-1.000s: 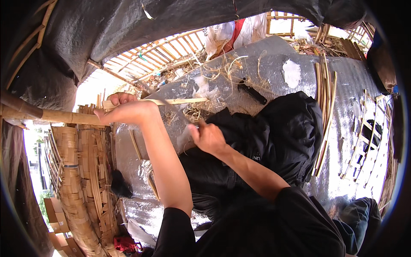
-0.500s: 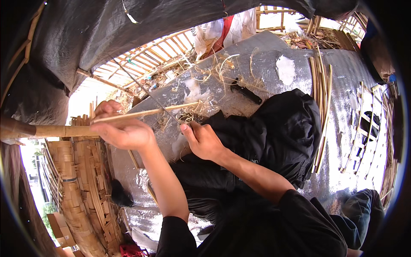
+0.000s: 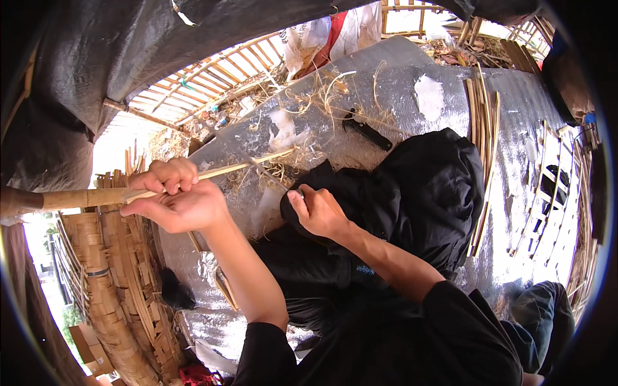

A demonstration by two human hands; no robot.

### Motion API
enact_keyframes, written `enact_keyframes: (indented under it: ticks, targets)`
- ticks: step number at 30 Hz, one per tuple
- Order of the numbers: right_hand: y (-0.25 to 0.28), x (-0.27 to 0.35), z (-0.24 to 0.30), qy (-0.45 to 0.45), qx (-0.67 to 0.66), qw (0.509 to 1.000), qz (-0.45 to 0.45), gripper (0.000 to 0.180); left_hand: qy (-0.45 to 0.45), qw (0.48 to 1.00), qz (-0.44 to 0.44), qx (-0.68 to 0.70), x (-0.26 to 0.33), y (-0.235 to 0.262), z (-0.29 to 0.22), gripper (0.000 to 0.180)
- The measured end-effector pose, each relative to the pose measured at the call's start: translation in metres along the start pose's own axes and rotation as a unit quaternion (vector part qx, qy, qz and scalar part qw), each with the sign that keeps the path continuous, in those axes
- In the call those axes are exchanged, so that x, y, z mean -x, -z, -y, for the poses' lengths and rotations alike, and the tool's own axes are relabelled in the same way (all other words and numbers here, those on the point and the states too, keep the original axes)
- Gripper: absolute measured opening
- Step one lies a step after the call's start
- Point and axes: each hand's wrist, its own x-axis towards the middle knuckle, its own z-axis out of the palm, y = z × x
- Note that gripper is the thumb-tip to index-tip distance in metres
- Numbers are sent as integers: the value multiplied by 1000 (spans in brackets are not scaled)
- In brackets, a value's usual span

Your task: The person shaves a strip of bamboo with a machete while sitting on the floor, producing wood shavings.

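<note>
A thin, pale bamboo strip (image 3: 225, 170) runs from my left hand (image 3: 183, 202) out to the right, over the mat. The fingers of that hand are curled round the strip's left end, palm turned up. My right hand (image 3: 322, 212), lower and to the right, is closed round a knife (image 3: 269, 175), whose handle is mostly hidden in the fist. Its narrow dark blade points up and left and meets or crosses the strip near the strip's far part; whether it cuts in cannot be made out. Curly bamboo shavings (image 3: 277, 172) lie just beyond the blade.
A bamboo pole (image 3: 84, 199) ends beside my left hand. The silvery mat (image 3: 444, 83) holds a black tool (image 3: 367, 132), more shavings (image 3: 325, 93) and a bundle of bamboo strips (image 3: 479, 148). Black cloth (image 3: 425, 186) covers my lap. Woven bamboo (image 3: 106, 283) stands at left.
My right hand has moved right and slightly down, and the blade has turned and appears shorter. The left fingers have curled further over the strip, which has shifted slightly left.
</note>
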Motion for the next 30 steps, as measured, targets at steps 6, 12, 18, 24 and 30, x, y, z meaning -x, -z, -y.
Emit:
enact_keyframes:
  ticks: [6, 12, 18, 24, 30]
  targets:
    - [0, 4, -1, -31, 10, 999, 14, 52, 8, 1000, -29, 4, -9, 23, -2, 56]
    - [-8, -4, 36, 28, -38, 997, 54, 45, 2, 999, -30, -11, -8, 17, -3, 57]
    - [-7, -3, 60, 60, -9, 996, 61, 45, -1, 996, -85, 2, -15, 49, -6, 57]
    - [-8, -7, 69, 64, -3, 997, 48, 41, -10, 999, -49, -3, 0, 28, -4, 57]
    - [7, -2, 67, 83, 103, 991, 35, 47, -7, 995, -97, 8, -8, 42, -6, 59]
